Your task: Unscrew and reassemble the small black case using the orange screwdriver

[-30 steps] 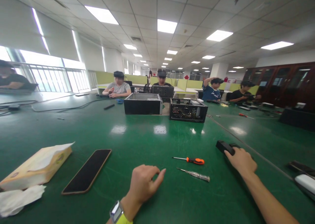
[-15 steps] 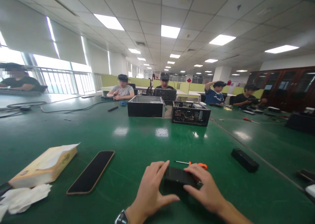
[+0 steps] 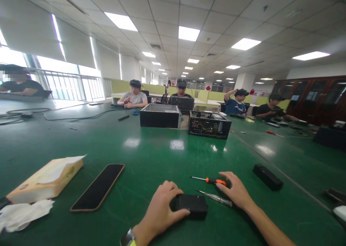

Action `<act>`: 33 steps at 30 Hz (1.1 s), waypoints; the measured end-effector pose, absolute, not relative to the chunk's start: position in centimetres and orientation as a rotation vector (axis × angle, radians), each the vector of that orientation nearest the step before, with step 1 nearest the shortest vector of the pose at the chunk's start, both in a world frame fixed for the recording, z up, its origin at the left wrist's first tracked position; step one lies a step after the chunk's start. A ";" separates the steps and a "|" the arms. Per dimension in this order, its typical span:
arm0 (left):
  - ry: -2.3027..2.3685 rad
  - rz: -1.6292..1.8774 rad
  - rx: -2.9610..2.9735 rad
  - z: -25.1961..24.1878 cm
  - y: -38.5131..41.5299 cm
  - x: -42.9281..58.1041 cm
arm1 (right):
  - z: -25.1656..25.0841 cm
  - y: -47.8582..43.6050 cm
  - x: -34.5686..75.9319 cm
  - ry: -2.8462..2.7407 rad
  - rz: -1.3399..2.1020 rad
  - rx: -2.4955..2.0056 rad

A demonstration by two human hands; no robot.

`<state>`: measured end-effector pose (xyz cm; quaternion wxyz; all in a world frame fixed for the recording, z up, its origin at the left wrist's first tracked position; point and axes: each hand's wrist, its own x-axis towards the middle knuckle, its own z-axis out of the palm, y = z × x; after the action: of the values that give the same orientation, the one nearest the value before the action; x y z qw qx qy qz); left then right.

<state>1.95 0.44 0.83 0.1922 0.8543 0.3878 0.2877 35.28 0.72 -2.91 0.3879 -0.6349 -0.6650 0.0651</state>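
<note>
My left hand rests on the green table with its fingers wrapped round the left end of a small black box. My right hand lies just to the right, fingers spread, its fingertips touching the orange handle of a screwdriver. A second screwdriver with a clear handle lies between the black box and my right hand. Another black block sits farther right on the table.
A phone lies face up to the left, beside a tissue box and crumpled tissue. Two open computer cases stand mid-table. Several people sit at the far side, and another person at the far left.
My right hand has let go of the black box and moved right onto the orange screwdriver. My left hand now holds the box alone, low on the table.
</note>
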 end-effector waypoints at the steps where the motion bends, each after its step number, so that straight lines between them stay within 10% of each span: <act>1: 1.076 0.806 2.410 0.8 0.4 1.9 | -3.2 0.9 35.6 -1.707 0.181 -1.630; 33: 1.022 0.857 2.595 1.0 0.7 2.0 | -6.0 3.5 37.3 -1.268 0.349 -1.693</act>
<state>2.02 0.71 0.96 0.1115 0.8839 0.3480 0.2918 37.31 3.46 -6.02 0.4785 -0.6935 -0.5193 0.1428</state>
